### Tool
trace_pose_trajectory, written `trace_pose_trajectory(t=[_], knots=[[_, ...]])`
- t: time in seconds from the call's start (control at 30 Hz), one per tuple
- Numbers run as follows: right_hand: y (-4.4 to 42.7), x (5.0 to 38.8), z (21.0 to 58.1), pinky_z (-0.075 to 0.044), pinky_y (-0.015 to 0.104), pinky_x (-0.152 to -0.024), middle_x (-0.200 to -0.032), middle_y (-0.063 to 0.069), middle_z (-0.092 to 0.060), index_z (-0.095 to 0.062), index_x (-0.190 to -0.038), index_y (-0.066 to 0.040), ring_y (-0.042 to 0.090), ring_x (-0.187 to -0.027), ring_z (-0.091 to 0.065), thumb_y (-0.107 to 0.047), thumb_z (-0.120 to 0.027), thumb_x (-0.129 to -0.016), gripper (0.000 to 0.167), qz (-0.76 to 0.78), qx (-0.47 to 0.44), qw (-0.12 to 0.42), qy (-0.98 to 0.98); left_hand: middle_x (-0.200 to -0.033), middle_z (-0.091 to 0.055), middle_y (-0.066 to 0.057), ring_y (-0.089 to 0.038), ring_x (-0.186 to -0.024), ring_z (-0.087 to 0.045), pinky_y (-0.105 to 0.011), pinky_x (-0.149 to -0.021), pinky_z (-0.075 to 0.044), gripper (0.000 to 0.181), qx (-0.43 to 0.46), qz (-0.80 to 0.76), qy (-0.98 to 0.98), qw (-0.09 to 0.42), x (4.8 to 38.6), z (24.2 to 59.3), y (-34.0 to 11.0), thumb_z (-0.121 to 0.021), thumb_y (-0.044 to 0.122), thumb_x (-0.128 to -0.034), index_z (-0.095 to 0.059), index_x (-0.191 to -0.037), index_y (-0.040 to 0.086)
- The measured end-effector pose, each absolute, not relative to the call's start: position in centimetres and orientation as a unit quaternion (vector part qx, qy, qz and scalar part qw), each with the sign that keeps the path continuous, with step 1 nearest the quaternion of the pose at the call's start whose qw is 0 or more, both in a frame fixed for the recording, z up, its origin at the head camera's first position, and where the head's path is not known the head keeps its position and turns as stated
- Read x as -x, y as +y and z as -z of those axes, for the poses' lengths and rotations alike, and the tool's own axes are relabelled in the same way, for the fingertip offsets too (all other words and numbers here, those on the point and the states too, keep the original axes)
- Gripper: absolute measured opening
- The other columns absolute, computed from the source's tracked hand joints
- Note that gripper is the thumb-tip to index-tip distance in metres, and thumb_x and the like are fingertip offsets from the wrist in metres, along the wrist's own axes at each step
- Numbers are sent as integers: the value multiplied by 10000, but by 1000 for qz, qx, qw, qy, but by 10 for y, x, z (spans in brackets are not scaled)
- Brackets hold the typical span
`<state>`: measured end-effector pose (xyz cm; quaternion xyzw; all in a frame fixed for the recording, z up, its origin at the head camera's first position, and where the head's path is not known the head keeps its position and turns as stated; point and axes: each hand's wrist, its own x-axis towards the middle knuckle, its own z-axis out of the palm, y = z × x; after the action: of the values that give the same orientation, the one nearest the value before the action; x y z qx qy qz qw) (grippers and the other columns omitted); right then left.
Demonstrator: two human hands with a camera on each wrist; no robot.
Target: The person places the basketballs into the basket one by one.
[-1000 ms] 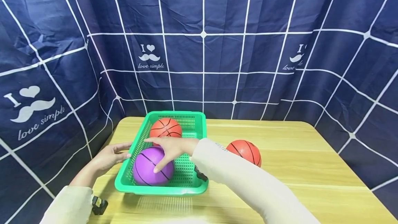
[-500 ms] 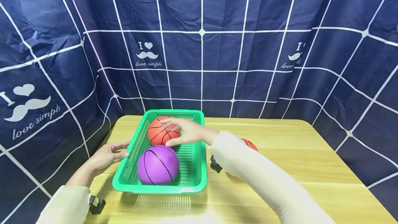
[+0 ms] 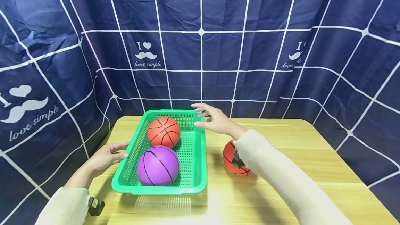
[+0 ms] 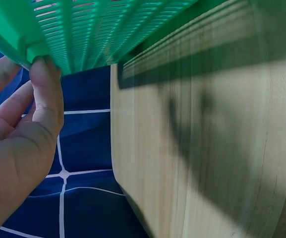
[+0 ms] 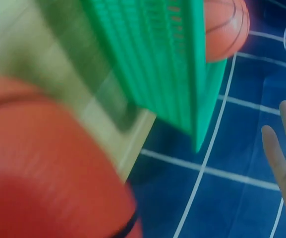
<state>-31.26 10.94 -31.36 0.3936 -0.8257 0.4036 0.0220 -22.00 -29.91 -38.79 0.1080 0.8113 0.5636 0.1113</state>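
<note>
A green perforated basket (image 3: 202,169) stands on the wooden table, tilting slightly in my view. Inside it are an orange-red basketball (image 3: 164,132) at the back and a purple basketball (image 3: 157,166) at the front. My left hand (image 3: 104,159) is at the basket's left rim, fingers fairly straight and thumb tip (image 4: 39,67) touching under the rim. My right hand (image 3: 215,119) hovers near the back right corner of the basket, fingers spread and holding nothing. Below the right forearm, another orange-red basketball (image 3: 232,160) sits on the table, partly hidden by the sleeve and wrist camera.
The light wooden table (image 3: 281,138) extends to the right of the basket. A dark blue curtain (image 3: 225,51) with white grid lines hangs behind the table and along both sides.
My right hand has let go of the purple basketball in the basket, lifted, and moved right and back past the rim. The left hand has stayed at the left rim.
</note>
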Motion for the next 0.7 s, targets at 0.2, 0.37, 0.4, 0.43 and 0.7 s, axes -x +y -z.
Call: trace_pose_trajectory(t=[0.2, 0.37, 0.4, 0.43, 0.7], knots=[[140, 314, 318, -498, 487, -867, -1327, 88, -517, -397, -1440, -213, 299, -1127, -567, -252, -694, -883, 633, -403, -363, 40, -839, -1406, -356, -337, -332, -1219, -451, -426, -987, -435, 606, -110, -564, 811, 112, 220, 388, -300, -608, 114, -935, -322, -1401, -147], [163, 311, 322, -472, 574, -870, -1339, 125, -501, -376, -1452, -178, 331, -1150, -547, -226, -690, -889, 646, -402, -347, 46, -846, -1410, -354, -333, -304, -1214, -464, -413, -986, -438, 612, -109, -567, 809, 113, 220, 388, -299, -614, 116, -932, -322, -1403, -145], [167, 309, 323, -465, 582, -876, -1346, 125, -494, -367, -1457, -181, 331, -1160, -539, -226, -687, -891, 652, -402, -342, 46, -848, -1410, -355, -332, -294, -1212, -468, -410, -985, -439, 612, -109, -568, 808, 113, 220, 387, -299, -615, 114, -932, -322, -1403, -145], [171, 308, 325, -459, 590, -879, -1355, 127, -485, -357, -1462, -186, 332, -1167, -532, -229, -684, -894, 657, -400, -339, 46, -851, -1410, -355, -331, -280, -1206, -475, -407, -984, -440, 612, -109, -569, 807, 113, 220, 387, -299, -615, 113, -931, -322, -1403, -144], [204, 300, 341, -398, 638, -916, -1419, 159, -397, -289, -1493, -183, 380, -1231, -453, -235, -664, -901, 702, -392, -315, 35, -864, -1404, -356, -339, -193, -1162, -508, -414, -985, -437, 609, -108, -567, 809, 112, 218, 386, -298, -611, 108, -932, -320, -1400, -150]])
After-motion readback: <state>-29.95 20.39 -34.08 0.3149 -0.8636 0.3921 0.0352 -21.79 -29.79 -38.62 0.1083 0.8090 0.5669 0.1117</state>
